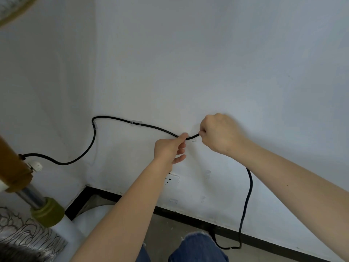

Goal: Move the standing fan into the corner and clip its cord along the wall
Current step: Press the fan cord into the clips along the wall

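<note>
The standing fan [13, 167] stands at the left, close to the room corner, with a brown column, a chrome pole and a white base. Its black cord [113, 119] leaves the column, rises along the white wall and passes through two clear clips: one [93, 124] near the corner, one [136, 123] further right. My left hand [170, 148] pinches the cord against the wall. My right hand [221, 134] grips the cord just to the right. A small clear clip [194, 140] sits on the wall between my hands, just below the cord. Below my right arm the cord hangs to the floor.
A white wall socket [171, 180] sits low on the wall under my left hand. Several more clear clips dot the wall below. A black skirting board [188, 218] runs along the floor. A patterned cloth [22, 235] lies at the lower left; my jeans-clad knee [196, 248] is at the bottom.
</note>
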